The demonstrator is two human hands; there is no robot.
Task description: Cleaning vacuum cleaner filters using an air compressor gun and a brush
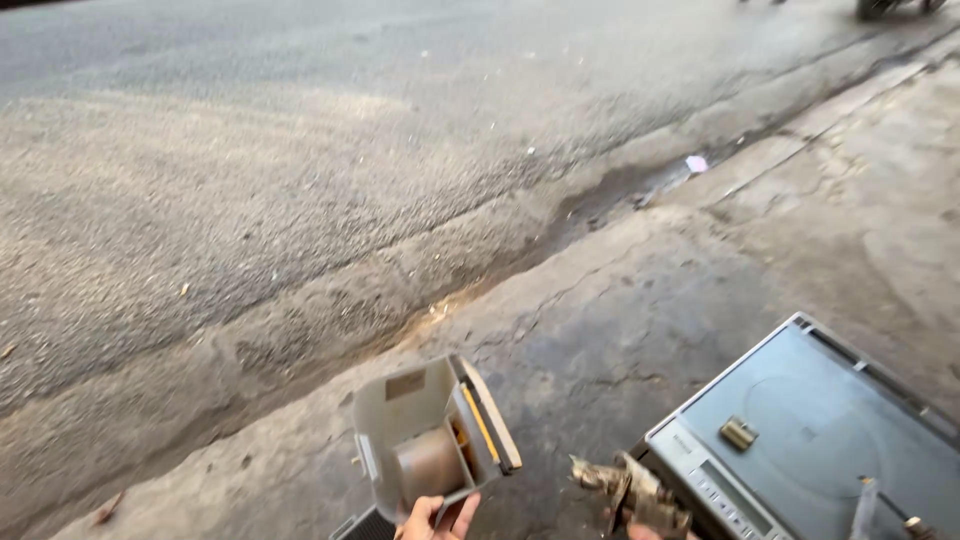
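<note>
Left hand [437,518], at the bottom middle of the frame, grips a grey plastic housing [425,440] by its lower edge. It looks light, stiff and hollow. Right hand [645,530], barely showing, seems to hold a dirty metal part [630,492], likely heavier and rough.

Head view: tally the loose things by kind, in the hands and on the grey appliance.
Grey plastic housing, in the left hand: 1
Grimy brass part, at the right hand: 1
Small brass piece on the flat grey appliance: 1
Slim tools on appliance: 2
Total: 5
</note>
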